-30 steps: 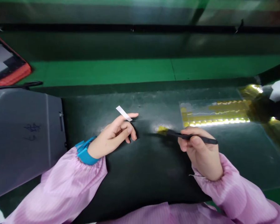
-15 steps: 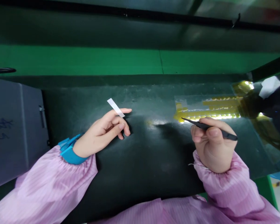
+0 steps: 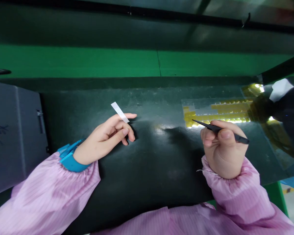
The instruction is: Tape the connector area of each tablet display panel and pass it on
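Observation:
My left hand (image 3: 110, 135) rests on the dark mat (image 3: 147, 169) with its fingers curled, and a small white strip (image 3: 120, 112) sticks up from between the index and middle fingers. My right hand (image 3: 221, 148) is closed round black tweezers (image 3: 219, 130), whose tips point left at the yellow tape strips (image 3: 218, 115) on a clear sheet. Nothing shows between the tweezer tips. Both arms wear pink striped sleeves, with a blue band on the left wrist.
A grey folder-like case (image 3: 14, 133) lies at the left edge. Shiny amber film and a dark object (image 3: 281, 114) sit at the far right. A green bench surface (image 3: 112, 62) runs behind the mat, under a dark rail.
My right hand has moved right with the tweezers, from a yellow piece on the mat to the tape sheet. The view has shifted right. My left hand keeps the white strip.

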Tool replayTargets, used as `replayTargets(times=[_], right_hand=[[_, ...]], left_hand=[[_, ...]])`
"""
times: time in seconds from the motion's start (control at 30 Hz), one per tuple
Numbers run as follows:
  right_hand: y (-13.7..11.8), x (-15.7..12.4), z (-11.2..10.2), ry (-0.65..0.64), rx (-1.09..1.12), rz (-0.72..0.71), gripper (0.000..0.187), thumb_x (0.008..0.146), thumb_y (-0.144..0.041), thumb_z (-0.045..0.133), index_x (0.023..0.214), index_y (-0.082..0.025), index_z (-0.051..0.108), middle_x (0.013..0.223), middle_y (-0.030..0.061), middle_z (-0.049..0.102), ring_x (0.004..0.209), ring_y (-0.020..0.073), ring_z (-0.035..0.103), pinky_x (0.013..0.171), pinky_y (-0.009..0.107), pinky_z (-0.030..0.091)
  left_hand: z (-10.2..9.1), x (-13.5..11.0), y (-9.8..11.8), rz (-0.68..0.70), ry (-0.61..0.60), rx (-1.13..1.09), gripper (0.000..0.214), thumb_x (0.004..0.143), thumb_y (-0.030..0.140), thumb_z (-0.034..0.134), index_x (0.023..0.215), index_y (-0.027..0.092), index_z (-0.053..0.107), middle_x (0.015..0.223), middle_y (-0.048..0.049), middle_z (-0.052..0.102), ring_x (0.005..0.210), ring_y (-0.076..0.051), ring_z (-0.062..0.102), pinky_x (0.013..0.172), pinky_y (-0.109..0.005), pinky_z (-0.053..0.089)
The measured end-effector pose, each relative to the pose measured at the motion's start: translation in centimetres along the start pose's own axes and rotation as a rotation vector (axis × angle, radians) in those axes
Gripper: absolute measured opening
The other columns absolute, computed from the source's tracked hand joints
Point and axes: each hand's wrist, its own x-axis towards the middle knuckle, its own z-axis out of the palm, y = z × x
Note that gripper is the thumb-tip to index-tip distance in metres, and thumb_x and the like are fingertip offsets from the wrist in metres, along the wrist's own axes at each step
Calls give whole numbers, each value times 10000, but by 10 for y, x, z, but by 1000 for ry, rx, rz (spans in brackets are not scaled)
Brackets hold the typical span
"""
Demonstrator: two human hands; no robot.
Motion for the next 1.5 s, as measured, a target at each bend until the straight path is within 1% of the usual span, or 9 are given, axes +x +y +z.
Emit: replayTargets(times=[0.23, 0.33, 0.6, 0.77, 1.07, 1.27, 1.5], right_hand=[[1, 1, -1, -3, -6, -15, 132, 942, -399, 763, 1022, -329, 841, 595, -17, 620, 446, 138, 536, 403, 328, 399], [2, 0, -1, -11, -1, -13, 135, 939, -398, 768, 1027, -329, 842, 597, -19, 624, 449, 135, 539, 404, 328, 406], [1, 1, -3, -23, -29, -17, 128, 948, -397, 756, 1030, -341, 837, 605, -19, 626, 458, 138, 551, 410, 323, 410], [1, 1, -4, -41, -32, -29, 126, 952, -374, 755, 1037, -332, 838, 613, -15, 633, 467, 134, 566, 409, 312, 413], [-4, 1, -3, -32, -67, -9, 123, 931, -405, 776, 1010, -334, 839, 638, -29, 655, 488, 120, 594, 417, 273, 450], [-5, 1, -2, -4, -79, 18, 141, 897, -425, 808, 963, -305, 841, 638, -27, 651, 489, 117, 603, 423, 264, 466], [-6, 1, -4, -4, -93, 17, 159, 872, -444, 826, 933, -298, 837, 633, -25, 649, 485, 127, 611, 418, 270, 480]], left_hand=[[0, 0, 0, 40, -19, 9, 380, 1057, 257, 535, 1427, 176, 545, 856, -32, 729, 747, -141, 716, 644, -228, 621], [0, 1, 0, 41, -18, 10, 376, 1052, 243, 539, 1421, 175, 548, 853, -30, 728, 743, -138, 715, 643, -223, 621], [0, 0, 3, 0, -8, 5, 406, 1027, 275, 590, 1417, 167, 552, 850, -37, 736, 734, -155, 714, 632, -250, 616], [1, 0, 1, 17, -15, 0, 363, 1056, 239, 528, 1414, 176, 540, 857, -21, 719, 747, -129, 701, 647, -223, 610], [0, 0, -1, 49, -38, 8, 368, 1070, 249, 516, 1435, 201, 529, 889, -17, 721, 767, -120, 705, 660, -214, 612], [1, 0, 3, -6, -23, -2, 357, 1059, 220, 519, 1411, 168, 533, 877, -18, 711, 772, -122, 690, 675, -222, 602], [1, 0, 6, -28, -26, -3, 370, 1050, 266, 544, 1405, 162, 537, 872, -31, 713, 770, -141, 687, 664, -242, 591]])
